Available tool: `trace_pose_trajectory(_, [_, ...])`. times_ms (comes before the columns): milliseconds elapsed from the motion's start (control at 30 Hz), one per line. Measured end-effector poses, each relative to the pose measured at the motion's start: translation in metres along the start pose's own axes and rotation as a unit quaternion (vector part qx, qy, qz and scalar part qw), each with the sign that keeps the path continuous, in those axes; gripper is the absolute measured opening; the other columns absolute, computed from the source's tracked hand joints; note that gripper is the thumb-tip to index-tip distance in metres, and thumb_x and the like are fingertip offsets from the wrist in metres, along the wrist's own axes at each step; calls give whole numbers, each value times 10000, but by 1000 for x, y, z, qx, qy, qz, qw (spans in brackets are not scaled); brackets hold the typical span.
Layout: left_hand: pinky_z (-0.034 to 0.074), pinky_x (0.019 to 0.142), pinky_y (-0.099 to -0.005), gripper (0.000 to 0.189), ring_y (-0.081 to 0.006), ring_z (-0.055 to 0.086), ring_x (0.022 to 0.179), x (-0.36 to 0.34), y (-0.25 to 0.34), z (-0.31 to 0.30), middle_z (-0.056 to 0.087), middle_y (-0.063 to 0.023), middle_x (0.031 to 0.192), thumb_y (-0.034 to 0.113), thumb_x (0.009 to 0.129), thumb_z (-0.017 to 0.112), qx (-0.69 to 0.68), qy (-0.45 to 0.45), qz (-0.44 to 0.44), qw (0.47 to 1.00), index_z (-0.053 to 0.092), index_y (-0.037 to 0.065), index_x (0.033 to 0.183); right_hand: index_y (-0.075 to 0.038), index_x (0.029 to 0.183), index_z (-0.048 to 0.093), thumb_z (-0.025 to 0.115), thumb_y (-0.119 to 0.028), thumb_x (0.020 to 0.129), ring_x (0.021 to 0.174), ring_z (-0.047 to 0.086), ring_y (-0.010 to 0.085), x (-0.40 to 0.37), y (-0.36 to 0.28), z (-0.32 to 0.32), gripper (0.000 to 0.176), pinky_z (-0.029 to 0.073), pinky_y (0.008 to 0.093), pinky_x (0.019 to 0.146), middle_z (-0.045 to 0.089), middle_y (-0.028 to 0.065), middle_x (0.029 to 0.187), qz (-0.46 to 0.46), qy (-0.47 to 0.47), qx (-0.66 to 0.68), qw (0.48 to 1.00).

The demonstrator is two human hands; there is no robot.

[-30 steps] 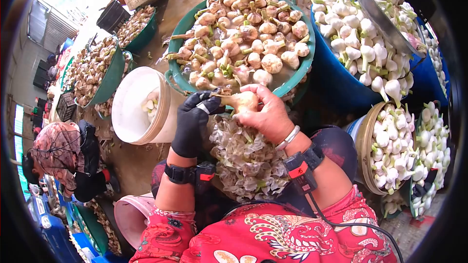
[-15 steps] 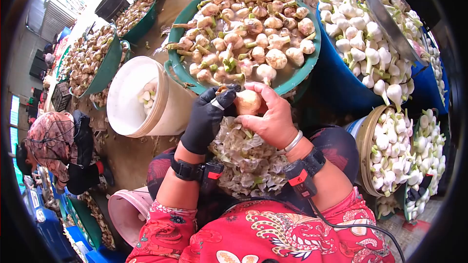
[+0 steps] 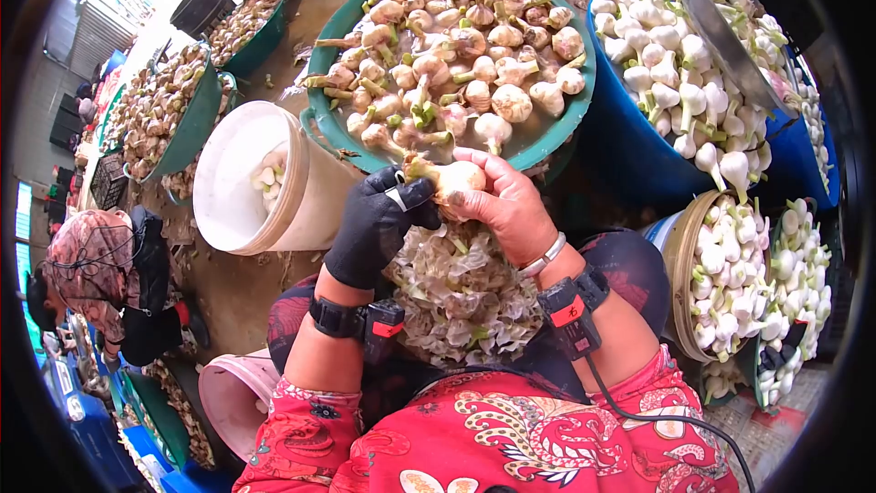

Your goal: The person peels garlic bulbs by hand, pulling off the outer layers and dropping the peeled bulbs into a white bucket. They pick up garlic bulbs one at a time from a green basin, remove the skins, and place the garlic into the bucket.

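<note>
A garlic bulb (image 3: 461,180) with a brown stem is held between both hands, just in front of the green basin (image 3: 336,148) of unpeeled garlic in water. My left hand (image 3: 381,219), in a black glove, grips the bulb at its stem side. Bare, with a bracelet at the wrist, my right hand (image 3: 511,205) pinches the bulb's right side between thumb and fingers. Below them lies a heap of loose garlic skins (image 3: 465,301).
At the left stand a white bucket (image 3: 297,187) with some peeled garlic and a pink bucket (image 3: 233,393). Blue tub (image 3: 616,146) and tan-rimmed bucket (image 3: 686,274) hold white garlic at the right. Another person (image 3: 100,260) bends over at the far left.
The bulb has turned in my hands, and its stem now shows pointing left. My left hand has shifted slightly down and left. The whole view has moved a little.
</note>
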State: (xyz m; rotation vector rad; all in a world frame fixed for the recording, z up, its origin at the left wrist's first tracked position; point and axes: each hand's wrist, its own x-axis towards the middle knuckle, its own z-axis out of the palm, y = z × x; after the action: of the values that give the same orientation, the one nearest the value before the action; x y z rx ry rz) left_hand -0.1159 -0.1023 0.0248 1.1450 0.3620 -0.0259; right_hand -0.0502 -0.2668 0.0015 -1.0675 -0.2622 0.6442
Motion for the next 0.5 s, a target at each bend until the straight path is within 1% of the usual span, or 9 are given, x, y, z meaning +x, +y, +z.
trace_pose_trajectory(133, [482, 629, -268, 149, -144, 618, 686, 4, -12, -20, 651, -42, 777, 77, 837, 620, 127, 11, 30, 991, 658, 9, 963, -7, 1206, 512, 536, -253, 897, 858, 617, 168, 0, 2, -9, 395, 501, 264, 707, 616, 91, 973, 121, -94, 104, 983])
trace_pose_trajectory(167, [482, 629, -268, 149, -144, 618, 686, 1, -13, -19, 651, -42, 777, 77, 837, 620, 125, 12, 28, 992, 658, 9, 963, -26, 1152, 537, 454, -351, 908, 746, 633, 211, 3, 6, -10, 415, 486, 266, 604, 626, 127, 877, 158, -120, 112, 974])
trace_pose_trajectory(233, [485, 654, -272, 149, -126, 614, 712, -1, -10, -15, 653, -29, 791, 26, 815, 609, 349, 55, 127, 927, 667, 27, 952, -29, 1142, 544, 451, -357, 898, 706, 636, 227, 5, 3, -15, 419, 488, 283, 570, 634, 142, 858, 228, -140, 150, 952])
trace_pose_trajectory(300, [491, 673, -276, 162, -122, 619, 736, 0, -14, -17, 654, -28, 812, 10, 808, 611, 406, 41, 206, 889, 669, 35, 957, -16, 1137, 549, 456, -378, 870, 639, 644, 255, 3, 4, -13, 460, 483, 298, 490, 650, 191, 835, 353, -175, 201, 897])
trace_pose_trajectory(367, [503, 740, -283, 189, -141, 636, 842, 0, -15, -17, 657, -41, 888, 22, 848, 570, 483, 5, 277, 831, 668, 34, 1009, 8, 1171, 528, 474, -388, 863, 684, 658, 258, -1, 7, -12, 505, 491, 285, 508, 651, 203, 870, 362, -223, 229, 876])
trace_pose_trajectory(400, [503, 740, -283, 189, -141, 636, 842, -1, -15, -15, 657, -41, 888, 22, 848, 570, 482, 5, 278, 831, 668, 34, 1009, 15, 1185, 518, 482, -385, 863, 701, 661, 260, 0, 7, -14, 515, 496, 285, 515, 650, 207, 888, 354, -234, 226, 877])
trace_pose_trajectory(433, [506, 749, -283, 215, -157, 639, 852, -2, -16, -12, 654, -49, 898, 48, 877, 541, 281, 17, 183, 942, 647, 21, 1063, 15, 1185, 518, 482, -385, 863, 701, 661, 260, -1, 6, -14, 515, 496, 285, 515, 650, 207, 888, 354, -234, 226, 877])
trace_pose_trajectory(467, [510, 759, -283, 247, -174, 642, 862, -2, -16, -10, 652, -57, 908, 73, 906, 513, 63, 27, 77, 995, 625, 8, 1116, 15, 1189, 517, 507, -364, 858, 720, 663, 260, 0, 3, -14, 502, 507, 291, 539, 648, 201, 915, 319, -227, 228, 892])
trace_pose_trajectory(500, [517, 752, -282, 323, -174, 632, 830, -4, -9, -13, 639, -71, 931, 122, 943, 474, 158, -10, 145, 977, 546, -16, 1225, 14, 1192, 516, 533, -342, 854, 739, 665, 260, 0, 1, -14, 492, 518, 296, 564, 646, 196, 941, 283, -221, 229, 905])
